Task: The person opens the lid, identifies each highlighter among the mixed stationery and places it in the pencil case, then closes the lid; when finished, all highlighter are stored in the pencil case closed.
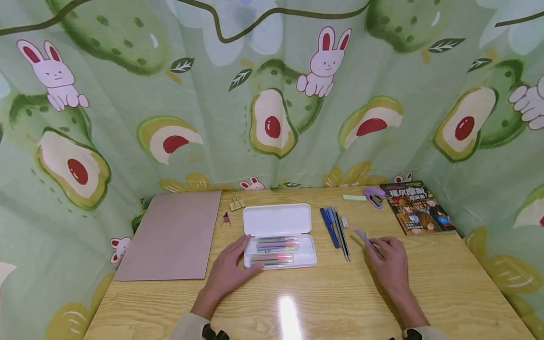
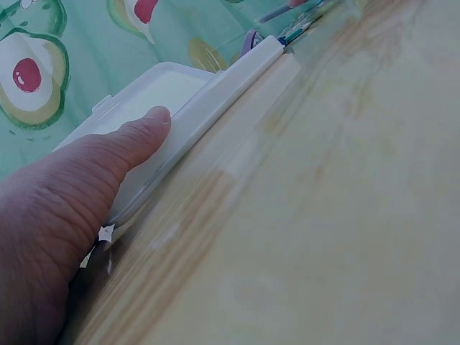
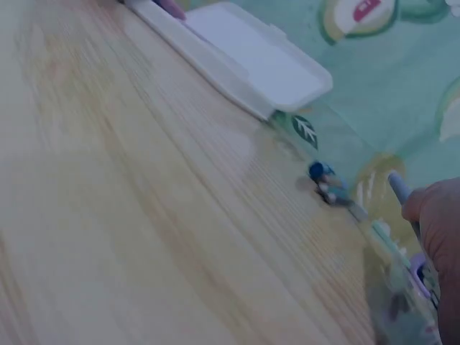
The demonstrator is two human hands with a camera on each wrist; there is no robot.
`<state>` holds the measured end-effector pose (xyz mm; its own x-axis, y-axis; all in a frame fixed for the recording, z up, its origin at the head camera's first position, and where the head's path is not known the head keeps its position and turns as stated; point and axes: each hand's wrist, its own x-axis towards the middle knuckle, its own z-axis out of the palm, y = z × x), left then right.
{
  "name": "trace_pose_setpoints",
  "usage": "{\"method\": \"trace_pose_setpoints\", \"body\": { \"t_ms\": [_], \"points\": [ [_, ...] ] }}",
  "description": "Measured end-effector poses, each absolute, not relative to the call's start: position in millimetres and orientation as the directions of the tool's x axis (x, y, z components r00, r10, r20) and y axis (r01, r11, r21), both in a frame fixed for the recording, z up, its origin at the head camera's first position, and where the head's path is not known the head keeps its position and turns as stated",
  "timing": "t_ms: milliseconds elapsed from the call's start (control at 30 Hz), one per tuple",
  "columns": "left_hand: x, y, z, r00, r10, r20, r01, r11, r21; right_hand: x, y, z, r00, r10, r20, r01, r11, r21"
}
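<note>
An open white pencil case lies in the middle of the table, its lid folded back. Colored pens sit in two groups inside it. My left hand grips the case at its left end; in the left wrist view the thumb presses against the near wall. To the right of the case, my right hand pinches a slim light-purple pen just above the table. In the right wrist view only the edge of that hand and the pen's tip show.
Blue pens and dark pencils lie beside a small eraser. Farther back are a green strip, a purple stapler and a comic-style book. A brown board and binder clips lie left.
</note>
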<state>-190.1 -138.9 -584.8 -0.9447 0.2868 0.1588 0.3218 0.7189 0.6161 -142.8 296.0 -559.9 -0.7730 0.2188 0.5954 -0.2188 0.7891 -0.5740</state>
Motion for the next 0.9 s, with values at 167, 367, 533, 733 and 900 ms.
{"method": "trace_pose_setpoints", "body": {
  "t_ms": [167,367,533,733,900],
  "points": [
    [-192,-140,-585,-0.948,0.283,0.148,0.312,0.723,0.616,-155,271,-560,-0.704,0.036,0.710,-0.428,0.776,-0.463],
    [-191,-139,-584,-0.948,0.285,0.144,0.312,0.724,0.615,-166,236,-566,-0.668,-0.107,0.736,-0.565,0.717,-0.409],
    [-190,-139,-583,-0.949,0.280,0.145,0.308,0.724,0.617,-173,203,-564,-0.686,-0.207,0.698,-0.602,0.699,-0.385],
    [-189,-139,-581,-0.945,0.284,0.162,0.322,0.719,0.616,-178,164,-559,-0.687,-0.346,0.640,-0.652,0.682,-0.331],
    [-189,-140,-581,-0.942,0.292,0.165,0.329,0.713,0.619,-182,139,-560,-0.684,-0.435,0.586,-0.685,0.659,-0.310]
  ]
}}
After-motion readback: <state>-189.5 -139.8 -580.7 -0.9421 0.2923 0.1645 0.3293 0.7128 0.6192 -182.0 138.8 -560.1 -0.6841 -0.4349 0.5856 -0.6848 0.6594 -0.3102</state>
